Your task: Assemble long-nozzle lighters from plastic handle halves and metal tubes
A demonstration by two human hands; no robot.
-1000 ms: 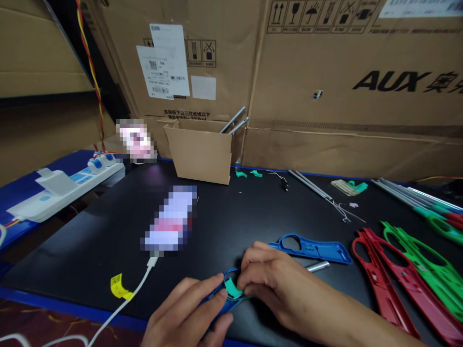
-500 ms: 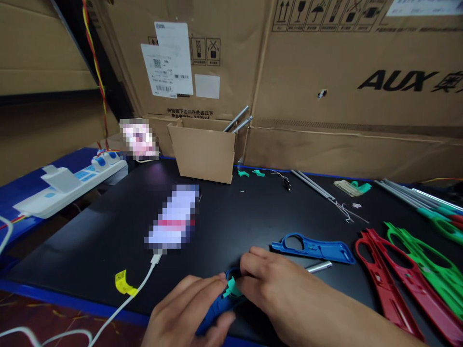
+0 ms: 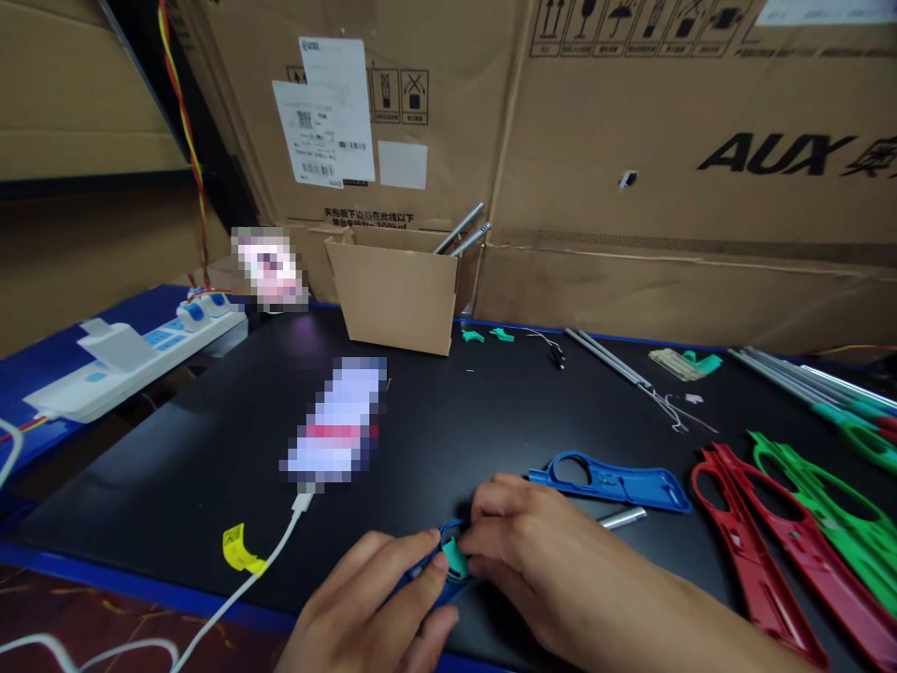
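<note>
My left hand grips a blue plastic tool handle, and most of that handle is hidden by my fingers. My right hand closes around its looped end and presses on a small teal plastic part seated there. A matching blue handle lies on the black work mat just beyond my right fingers. A short metal pin rests beside my right hand.
Stacked red handles and green handles lie at the right. Metal rods, a blurred phone on a white cable, a cardboard box and a power strip surround the mat.
The blue handle has swung from pointing down-left to lying flatter, now mostly hidden under my hands. My right fingers have closed further around the teal part.
</note>
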